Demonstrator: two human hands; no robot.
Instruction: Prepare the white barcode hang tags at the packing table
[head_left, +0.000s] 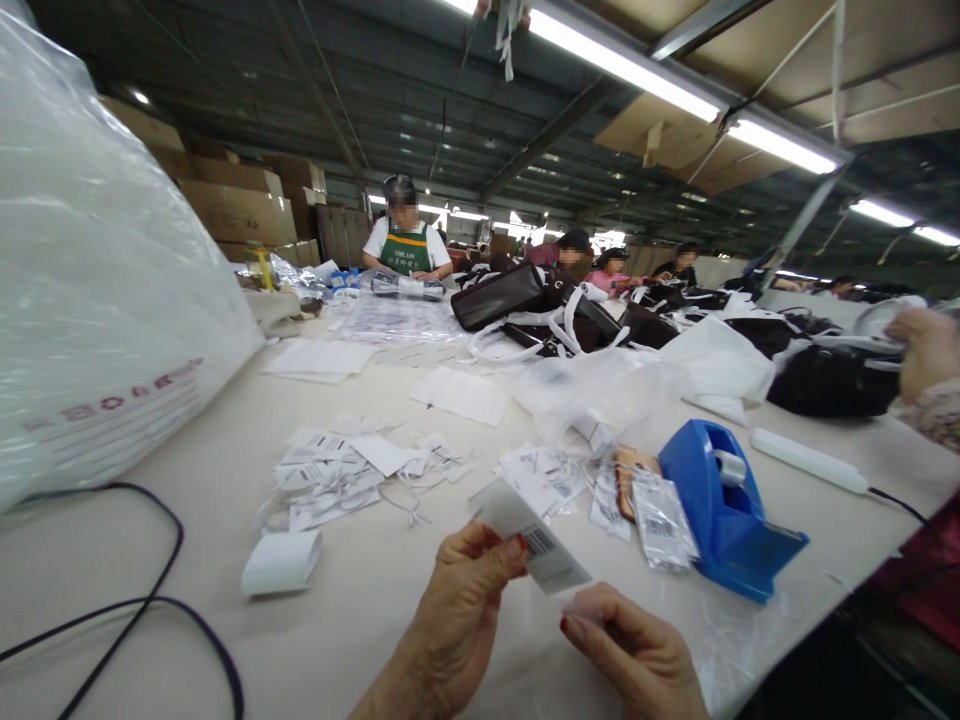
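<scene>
My left hand [469, 600] pinches a white barcode tag [541, 553] between thumb and fingers, its printed face turned toward me. Close to the tag's lower right corner is my right hand [630, 650], thumb and fingers pressed together; what lies between them, if anything, is hidden. Beyond my hands lie a small heap of white tags with strings [544, 475] and a larger heap of barcode tags [337, 470] to the left. A stack of barcode packets [664, 520] rests against a blue tape dispenser [716, 510].
A roll of white labels [281, 562] and black cables [176, 540] lie left, beside a large plastic bag [97, 300]. A white wand-like device [810, 460] lies right. Dark handbags [499, 297] pile up behind. A co-worker in a green apron [405, 248] stands opposite; another person's hand [930, 350] is at right.
</scene>
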